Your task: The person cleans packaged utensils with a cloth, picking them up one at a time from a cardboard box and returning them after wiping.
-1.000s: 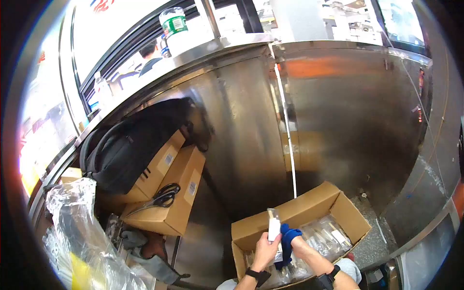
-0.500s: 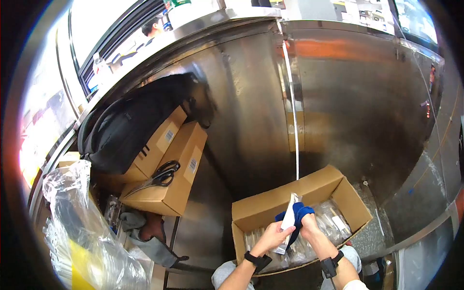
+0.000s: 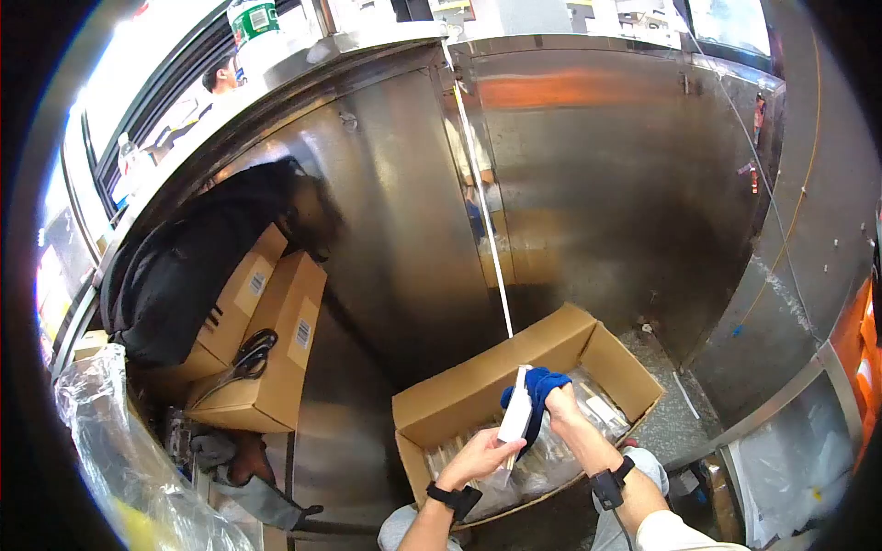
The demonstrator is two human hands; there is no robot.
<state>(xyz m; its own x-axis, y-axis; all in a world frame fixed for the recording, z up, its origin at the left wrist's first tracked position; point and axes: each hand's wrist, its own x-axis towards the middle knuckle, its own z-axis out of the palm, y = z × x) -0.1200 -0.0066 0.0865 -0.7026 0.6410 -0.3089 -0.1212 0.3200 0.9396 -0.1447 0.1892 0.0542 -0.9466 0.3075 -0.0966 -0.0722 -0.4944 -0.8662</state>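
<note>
Above an open cardboard box (image 3: 459, 389), my left hand (image 3: 480, 459) is closed on a flat white item (image 3: 516, 413). My right hand (image 3: 562, 404) is closed on a dark blue cloth (image 3: 542, 390), bunched behind and against the white item. Clear plastic packets (image 3: 602, 409) lie inside the box beneath both hands. Dark bands with small black devices are on both wrists. My left fingertips show in part; the blue cloth hides most of the right fingers.
At left, black scissors (image 3: 248, 358) rest on a closed cardboard box (image 3: 292, 321) beside a black bag (image 3: 175, 275). Clear plastic wrap (image 3: 119, 441) stands at lower left. Metal panels (image 3: 606, 202) rise behind. Beyond the counter (image 3: 312, 55) a person (image 3: 220, 78) is partly visible.
The view has shifted, so the boxes and panels appear further left. Both hands still hold the white item and blue cloth, with the white item turned a little more face-on.
</note>
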